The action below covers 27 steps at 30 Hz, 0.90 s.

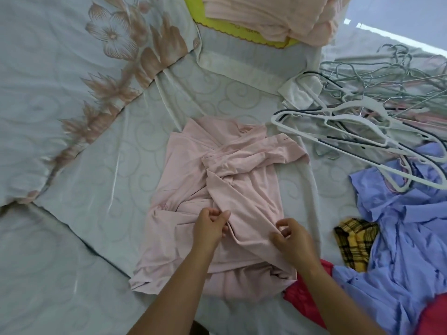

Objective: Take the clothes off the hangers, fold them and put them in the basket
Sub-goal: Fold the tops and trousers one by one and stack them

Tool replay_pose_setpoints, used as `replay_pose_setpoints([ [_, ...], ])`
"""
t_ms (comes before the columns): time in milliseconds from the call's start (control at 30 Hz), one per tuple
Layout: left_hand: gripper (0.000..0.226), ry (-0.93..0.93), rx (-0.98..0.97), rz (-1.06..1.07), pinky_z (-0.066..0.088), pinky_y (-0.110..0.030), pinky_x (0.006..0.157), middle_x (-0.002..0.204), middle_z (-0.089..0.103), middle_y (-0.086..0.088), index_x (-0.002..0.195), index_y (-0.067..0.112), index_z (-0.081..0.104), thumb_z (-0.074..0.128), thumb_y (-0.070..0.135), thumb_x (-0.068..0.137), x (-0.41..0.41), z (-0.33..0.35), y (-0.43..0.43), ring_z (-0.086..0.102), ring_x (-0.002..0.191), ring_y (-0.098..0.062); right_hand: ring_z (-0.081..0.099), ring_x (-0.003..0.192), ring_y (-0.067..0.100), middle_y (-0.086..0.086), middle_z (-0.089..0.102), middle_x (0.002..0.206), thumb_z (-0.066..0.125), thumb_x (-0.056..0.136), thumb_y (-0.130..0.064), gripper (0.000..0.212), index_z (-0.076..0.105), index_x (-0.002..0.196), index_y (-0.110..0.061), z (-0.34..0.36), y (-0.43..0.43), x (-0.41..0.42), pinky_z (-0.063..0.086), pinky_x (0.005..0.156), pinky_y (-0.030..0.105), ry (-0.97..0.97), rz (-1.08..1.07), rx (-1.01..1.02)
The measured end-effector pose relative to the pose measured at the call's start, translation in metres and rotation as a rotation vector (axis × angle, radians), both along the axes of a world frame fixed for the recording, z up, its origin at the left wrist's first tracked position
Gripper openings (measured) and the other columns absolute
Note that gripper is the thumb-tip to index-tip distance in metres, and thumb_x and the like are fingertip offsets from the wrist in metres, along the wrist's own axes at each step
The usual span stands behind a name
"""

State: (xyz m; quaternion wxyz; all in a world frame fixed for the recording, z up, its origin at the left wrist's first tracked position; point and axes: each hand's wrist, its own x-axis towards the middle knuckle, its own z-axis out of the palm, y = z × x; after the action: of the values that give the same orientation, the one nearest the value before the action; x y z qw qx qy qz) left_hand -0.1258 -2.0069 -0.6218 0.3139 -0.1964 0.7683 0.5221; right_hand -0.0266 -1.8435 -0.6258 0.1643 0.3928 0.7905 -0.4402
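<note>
Left hand and right hand each pinch the pink garment at its near end; its long axis runs directly away from both, equally near.

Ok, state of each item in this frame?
Pink garment: off hanger, partly folded, rumpled.
Left hand: pinching its fabric.
Right hand: pinching its fabric.
Hangers: empty, piled.
Blue shirt: unfolded, crumpled.
Plaid cloth: folded.
Basket: holds folded clothes.
</note>
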Motion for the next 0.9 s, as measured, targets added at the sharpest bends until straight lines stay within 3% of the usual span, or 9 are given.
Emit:
replay_pose_setpoints([
  [133,0.025,-0.043,-0.026,-0.080,0.049,-0.029,0.059,0.076,0.059,-0.005,0.093,0.008,0.049,0.064,0.028,0.087,-0.004,0.010,0.013,0.059,0.062,-0.016,0.049,0.063,0.005,-0.008,0.053,0.071,0.066,0.082,-0.013,0.020,0.056,0.089,-0.029,0.020,-0.004,0.017,0.036,0.055,0.019,0.071,0.054,0.018],
  [233,0.040,-0.195,0.126,-0.086,0.052,-0.033,0.066,0.095,0.064,-0.007,0.104,0.016,0.050,0.062,0.047,0.083,0.003,0.025,0.023,0.063,0.085,-0.023,0.053,0.062,0.003,-0.014,0.050,0.072,0.069,0.076,-0.012,0.030,0.057,0.089,-0.036,0.047,-0.029,0.027,0.038,0.057,0.013,0.248,0.181,-0.059],
  [333,0.046,-0.211,0.161,-0.124,0.051,-0.028,0.072,0.107,0.061,0.001,0.124,0.022,0.045,0.068,0.029,0.084,0.011,0.029,0.022,0.060,0.094,-0.016,0.053,0.065,-0.001,-0.012,0.050,0.075,0.066,0.080,-0.011,0.030,0.059,0.094,-0.037,0.059,-0.057,0.034,0.039,0.060,0.010,0.291,0.351,-0.281],
  [467,0.024,-0.269,0.200,0.098,0.053,-0.037,0.074,0.099,0.067,-0.011,0.114,0.005,0.057,0.055,0.005,0.090,0.010,0.024,0.000,0.063,0.084,-0.024,0.053,0.069,0.003,-0.011,0.054,0.082,0.063,0.080,-0.035,0.012,0.059,0.090,-0.033,0.037,-0.047,0.045,0.042,0.067,0.020,0.233,0.147,-0.146],
  [533,0.015,-0.257,0.253,0.178,0.052,-0.035,0.072,0.097,0.067,-0.012,0.104,0.005,0.059,0.053,0.003,0.090,0.012,0.022,-0.015,0.062,0.082,-0.023,0.051,0.079,0.004,-0.012,0.052,0.085,0.049,0.067,-0.054,0.026,0.055,0.086,-0.036,0.021,-0.038,0.053,0.041,0.073,0.025,0.157,0.204,-0.036],
  [600,0.013,-0.206,0.309,0.242,0.049,-0.033,0.073,0.094,0.065,-0.012,0.095,0.007,0.059,0.048,0.000,0.091,0.019,0.021,-0.028,0.059,0.081,-0.021,0.052,0.083,0.014,-0.010,0.052,0.086,0.044,0.065,-0.053,0.020,0.047,0.079,-0.038,0.005,-0.039,0.062,0.039,0.071,0.026,0.080,0.333,-0.053],
  [700,0.015,-0.180,0.467,0.435,0.045,-0.032,0.076,0.086,0.062,-0.010,0.087,0.008,0.054,0.044,-0.001,0.092,0.034,0.023,-0.047,0.057,0.081,-0.019,0.059,0.083,0.016,-0.016,0.051,0.078,0.046,0.078,-0.035,0.026,0.052,0.104,-0.031,-0.002,-0.049,0.079,0.039,0.069,0.023,-0.023,0.538,-0.056],
  [800,0.016,-0.150,0.273,0.495,0.045,-0.030,0.064,0.080,0.050,-0.012,0.078,0.006,0.049,0.043,-0.002,0.090,0.045,0.012,-0.070,0.050,0.072,-0.020,0.034,0.051,0.002,-0.013,0.055,0.057,0.042,0.069,-0.036,0.029,0.046,0.097,-0.034,-0.016,-0.060,0.098,0.035,0.055,0.008,-0.018,0.520,0.060],
  [900,0.010,-0.177,0.049,0.321,0.054,-0.028,0.055,0.080,0.059,-0.016,0.086,0.002,0.054,0.047,0.001,0.092,0.047,0.006,-0.082,0.057,0.070,-0.025,0.045,0.058,0.001,-0.015,0.060,0.063,0.048,0.077,-0.034,0.025,0.041,0.100,-0.043,-0.011,-0.055,0.090,0.040,0.062,0.016,-0.019,0.446,-0.051],
])
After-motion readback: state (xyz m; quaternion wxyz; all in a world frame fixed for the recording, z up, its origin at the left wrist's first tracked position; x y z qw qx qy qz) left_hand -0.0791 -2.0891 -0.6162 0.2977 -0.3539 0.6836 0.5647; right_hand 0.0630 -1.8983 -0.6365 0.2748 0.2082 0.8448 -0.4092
